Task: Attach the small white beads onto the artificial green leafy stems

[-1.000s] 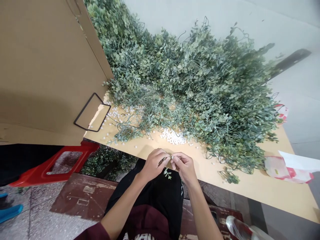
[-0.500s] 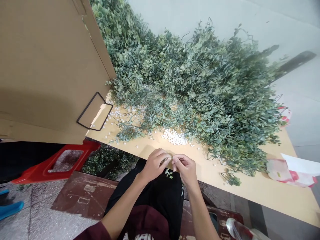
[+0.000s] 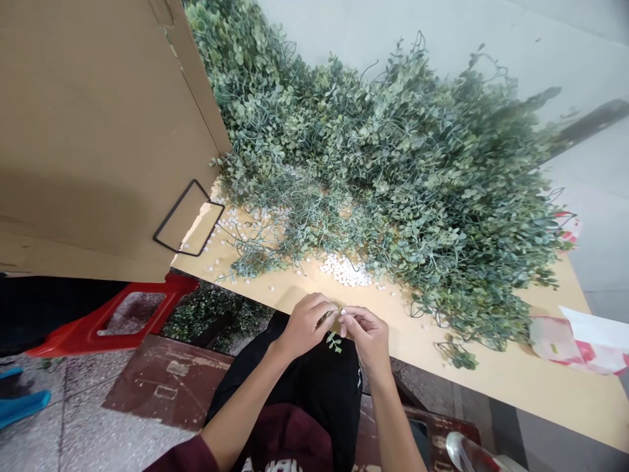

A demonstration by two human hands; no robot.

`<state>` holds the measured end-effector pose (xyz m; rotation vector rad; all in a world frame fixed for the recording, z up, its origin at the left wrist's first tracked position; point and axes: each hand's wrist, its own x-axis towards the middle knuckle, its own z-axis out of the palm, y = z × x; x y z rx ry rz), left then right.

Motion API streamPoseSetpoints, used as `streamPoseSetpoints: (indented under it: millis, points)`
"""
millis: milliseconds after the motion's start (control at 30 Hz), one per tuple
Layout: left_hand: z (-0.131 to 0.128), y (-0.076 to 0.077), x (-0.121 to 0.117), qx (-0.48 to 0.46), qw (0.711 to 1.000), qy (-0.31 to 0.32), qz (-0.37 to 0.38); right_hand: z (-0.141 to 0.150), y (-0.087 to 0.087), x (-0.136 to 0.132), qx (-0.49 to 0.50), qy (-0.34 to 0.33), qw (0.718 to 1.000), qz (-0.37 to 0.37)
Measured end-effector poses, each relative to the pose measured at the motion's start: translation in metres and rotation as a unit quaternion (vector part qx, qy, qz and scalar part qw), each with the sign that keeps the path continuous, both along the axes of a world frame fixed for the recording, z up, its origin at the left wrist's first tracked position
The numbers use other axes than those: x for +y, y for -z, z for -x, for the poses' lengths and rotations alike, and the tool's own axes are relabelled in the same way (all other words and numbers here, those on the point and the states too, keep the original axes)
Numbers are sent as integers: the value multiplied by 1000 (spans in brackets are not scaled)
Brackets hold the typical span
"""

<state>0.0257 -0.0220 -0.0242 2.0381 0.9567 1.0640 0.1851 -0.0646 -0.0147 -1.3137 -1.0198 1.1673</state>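
My left hand (image 3: 309, 326) is closed on a leafy artificial sprig (image 3: 334, 341), whose green leaves hang below the fingers over my lap. Thumb and forefinger of my right hand (image 3: 366, 334) pinch a small white bead-like piece (image 3: 343, 312) close to the sprig's upper end. Whether the piece touches the stem is too small to tell. Just beyond both hands, a heap of small white pieces (image 3: 346, 270) lies on the light wooden tabletop (image 3: 299, 288). A large pile of artificial greenery (image 3: 383, 151) spreads behind it.
A tall cardboard box (image 3: 98, 131) stands at the left, with a black wire-like frame (image 3: 189, 217) by its corner. A loose sprig (image 3: 459, 355) and a red-and-white wrapper (image 3: 565, 344) lie at the right. A red stool (image 3: 118, 314) is at lower left.
Between the right fingertips the white piece shows more plainly now, and those fingers have drawn slightly right from the left hand. The camera view has shifted slightly.
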Motion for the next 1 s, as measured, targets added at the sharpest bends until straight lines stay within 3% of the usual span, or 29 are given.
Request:
streamPoseSetpoints:
  millis: [267, 667, 1000]
  points:
    - [1, 0, 0, 12, 1000, 7, 10, 1, -4, 2, -26, -3, 1000, 16]
    - [2, 0, 0, -5, 1000, -2, 12, -10, 0, 1, 60, -57, 995, 59]
    - [2, -2, 1, 4, 1000, -3, 8, -7, -2, 3, 49, -32, 996, 65]
